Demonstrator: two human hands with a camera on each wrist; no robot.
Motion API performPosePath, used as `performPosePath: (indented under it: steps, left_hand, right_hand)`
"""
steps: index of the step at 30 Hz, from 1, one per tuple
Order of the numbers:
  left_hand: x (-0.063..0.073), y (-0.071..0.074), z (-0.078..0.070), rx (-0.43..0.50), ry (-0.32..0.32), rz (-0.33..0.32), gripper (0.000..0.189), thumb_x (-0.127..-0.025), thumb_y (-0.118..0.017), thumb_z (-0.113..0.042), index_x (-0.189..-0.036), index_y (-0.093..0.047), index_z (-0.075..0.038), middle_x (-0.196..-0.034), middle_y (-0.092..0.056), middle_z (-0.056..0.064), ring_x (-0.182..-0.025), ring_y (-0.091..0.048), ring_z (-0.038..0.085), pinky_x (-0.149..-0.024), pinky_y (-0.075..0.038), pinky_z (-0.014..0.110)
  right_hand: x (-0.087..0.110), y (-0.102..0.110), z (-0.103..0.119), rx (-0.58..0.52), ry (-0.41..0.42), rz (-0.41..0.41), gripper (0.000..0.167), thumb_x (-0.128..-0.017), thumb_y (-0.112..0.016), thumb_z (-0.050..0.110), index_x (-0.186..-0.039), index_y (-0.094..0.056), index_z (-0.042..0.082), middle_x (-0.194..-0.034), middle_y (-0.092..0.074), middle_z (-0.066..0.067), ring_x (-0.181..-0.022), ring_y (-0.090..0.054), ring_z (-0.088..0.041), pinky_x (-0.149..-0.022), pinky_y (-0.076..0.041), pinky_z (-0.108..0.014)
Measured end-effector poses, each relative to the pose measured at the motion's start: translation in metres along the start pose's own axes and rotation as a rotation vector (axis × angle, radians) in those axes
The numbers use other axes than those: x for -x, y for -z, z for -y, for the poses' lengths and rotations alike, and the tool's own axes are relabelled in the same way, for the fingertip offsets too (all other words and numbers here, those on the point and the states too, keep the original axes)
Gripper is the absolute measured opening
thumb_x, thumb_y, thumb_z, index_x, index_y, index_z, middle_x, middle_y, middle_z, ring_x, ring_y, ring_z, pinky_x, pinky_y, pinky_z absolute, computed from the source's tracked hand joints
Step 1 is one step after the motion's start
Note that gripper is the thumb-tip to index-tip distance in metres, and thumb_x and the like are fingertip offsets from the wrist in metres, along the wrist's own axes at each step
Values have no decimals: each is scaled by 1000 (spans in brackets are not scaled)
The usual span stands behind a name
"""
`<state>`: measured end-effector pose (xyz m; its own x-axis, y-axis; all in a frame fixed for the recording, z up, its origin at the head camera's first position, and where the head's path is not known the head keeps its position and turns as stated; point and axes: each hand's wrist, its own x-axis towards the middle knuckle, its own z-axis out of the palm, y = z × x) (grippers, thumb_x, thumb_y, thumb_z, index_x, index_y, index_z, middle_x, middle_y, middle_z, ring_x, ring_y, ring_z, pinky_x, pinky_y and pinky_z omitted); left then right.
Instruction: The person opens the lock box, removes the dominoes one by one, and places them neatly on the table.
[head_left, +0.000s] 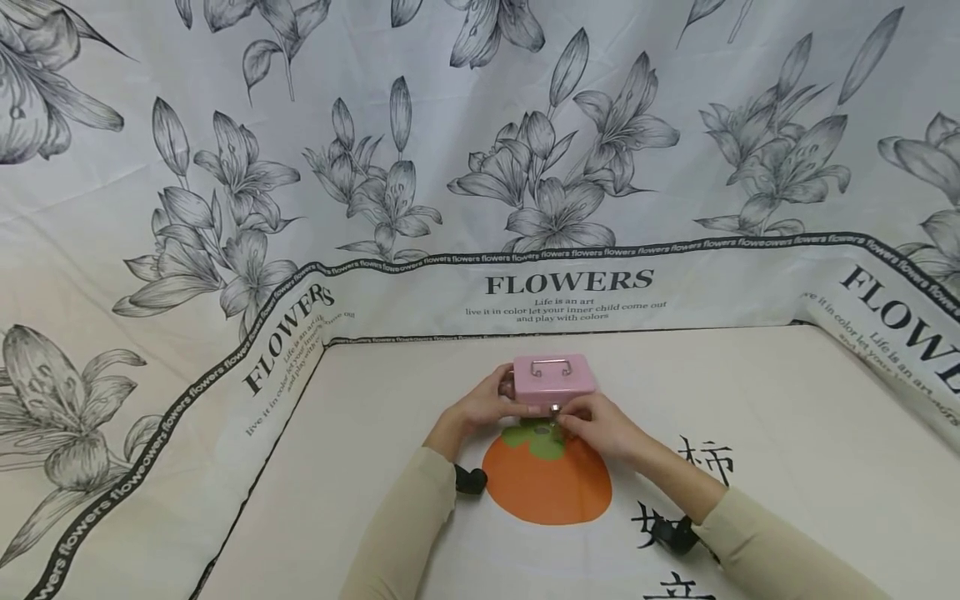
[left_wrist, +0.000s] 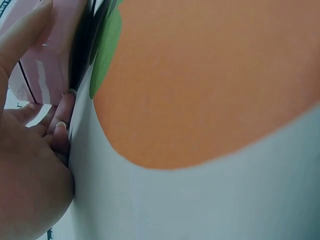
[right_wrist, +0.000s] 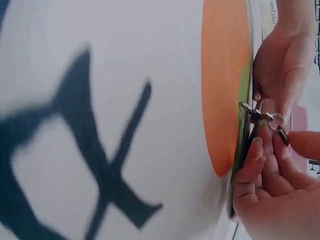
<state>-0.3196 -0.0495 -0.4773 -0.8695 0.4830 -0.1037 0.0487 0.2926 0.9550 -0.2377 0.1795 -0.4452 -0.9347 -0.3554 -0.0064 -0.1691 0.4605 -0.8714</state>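
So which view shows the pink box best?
The head view: nearly all of the pink box shows, handle included. The left wrist view catches only part, cut off by the frame; the right wrist view shows just some pink behind the right hand.

Hands crowd pink box at left and front; room behind, before curtain.

Around one printed orange fruit I count one pink box at twelve o'clock, bearing one handle; one left hand near ten; one right hand near two; two black wrist devices at nine and four; and three characters, the third partly seen, between three and five. The keys with one ring I cannot count surely.
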Motion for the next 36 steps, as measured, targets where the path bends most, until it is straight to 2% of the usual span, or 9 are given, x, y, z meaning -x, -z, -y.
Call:
performPosePath:
  steps: [7, 13, 18, 22, 25, 28, 31, 36]
  left_hand:
    - [0, -1, 1, -23, 6, -25, 93, -82, -88, -20, -157, -33, -11, -121, -59, 5, -108, -53, 20, -103, -39, 42]
    - [0, -1, 2, -36, 13, -27, 92, -82, -88, -20, -156, -34, -11, -123, -58, 5, -109, -52, 21, -101, -40, 41]
    - [0, 0, 4, -40, 14, -30, 93, -82, -88, -20, -157, -33, -11, -124, -57, 5, -110, -52, 21, -102, -39, 42]
    - [-1, 0, 3, -39, 20, -33, 94, -82, -88, -21, -157, -32, -12, -124, -57, 5, -110, -51, 21, -105, -38, 43]
    - [-1, -1, 2, -39, 30, -33, 95, -81, -89, -24, -157, -33, -14, -123, -58, 4, -110, -52, 20, -105, -37, 43]
    - [-1, -1, 1, -37, 30, -34, 95, -80, -90, -26, -156, -34, -14, -122, -59, 4, -110, -52, 20, -104, -37, 43]
    - [-1, -1, 1, -35, 24, -32, 93, -80, -90, -25, -155, -35, -14, -121, -58, 4, -109, -51, 21, -103, -37, 43]
    - [-2, -1, 2, -37, 21, -34, 93, -81, -89, -24, -156, -35, -13, -121, -58, 4, -109, -50, 21, -104, -37, 43]
  right_hand:
    - [3, -5, -2, -246, -199, 15, 29, -105, -51, 8, -115, -65, -15, -100, -70, -17, -88, -61, -22, -66, -46, -29]
    - [1, -6, 0, -409, -314, 57, 31, -107, -46, 9, -117, -62, -16, -96, -68, -8, -88, -62, -18, -72, -45, -29]
    - [-1, -6, -1, -433, -320, 68, 31, -107, -45, 8, -116, -62, -16, -93, -67, -6, -88, -61, -17, -71, -44, -28]
    - [1, -6, -1, -420, -310, 61, 32, -106, -47, 9, -119, -61, -17, -97, -68, -8, -89, -62, -18, -72, -46, -28]
    - [2, -3, 0, -395, -307, 50, 35, -107, -49, 11, -123, -59, -18, -104, -68, -14, -92, -63, -20, -73, -48, -30]
    - [5, 1, 1, -306, -288, 28, 37, -107, -51, 15, -124, -60, -17, -113, -68, -20, -97, -64, -25, -75, -51, -32]
    - [10, 6, 2, -106, -215, -4, 37, -106, -54, 17, -121, -63, -14, -115, -68, -21, -100, -64, -26, -78, -51, -34]
    - [16, 10, -1, 171, -96, -81, 29, -102, -61, 18, -115, -68, -7, -105, -71, -13, -96, -63, -23, -82, -52, -38]
